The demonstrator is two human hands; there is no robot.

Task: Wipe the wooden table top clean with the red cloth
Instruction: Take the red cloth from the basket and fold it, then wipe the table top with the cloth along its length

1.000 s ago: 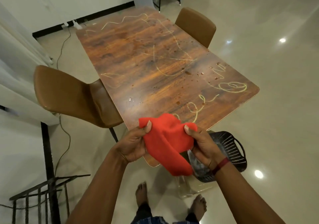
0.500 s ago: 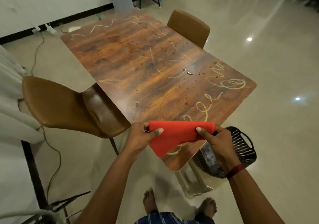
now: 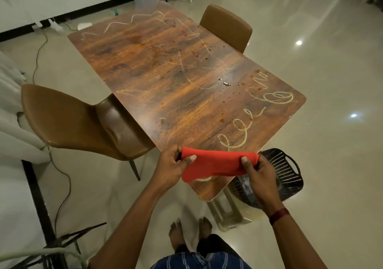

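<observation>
The wooden table top (image 3: 165, 77) stretches away from me, streaked with pale yellowish squiggles, brown spots and a few droplets. A red cloth (image 3: 215, 164), folded into a flat band, is stretched above the table's near corner. My left hand (image 3: 172, 167) pinches its left end and my right hand (image 3: 257, 171) pinches its right end. The cloth hides part of a squiggle at that corner.
A brown chair (image 3: 78, 123) stands at the table's left side and another (image 3: 226, 27) at the far right. A black perforated basket (image 3: 284, 175) sits on a pale stool (image 3: 228, 212) just right of the near corner. Cables trail on the floor at left. My bare feet are below.
The bunched cloth has been folded and pulled out flat between both hands. The view has stepped closer to the table's near corner.
</observation>
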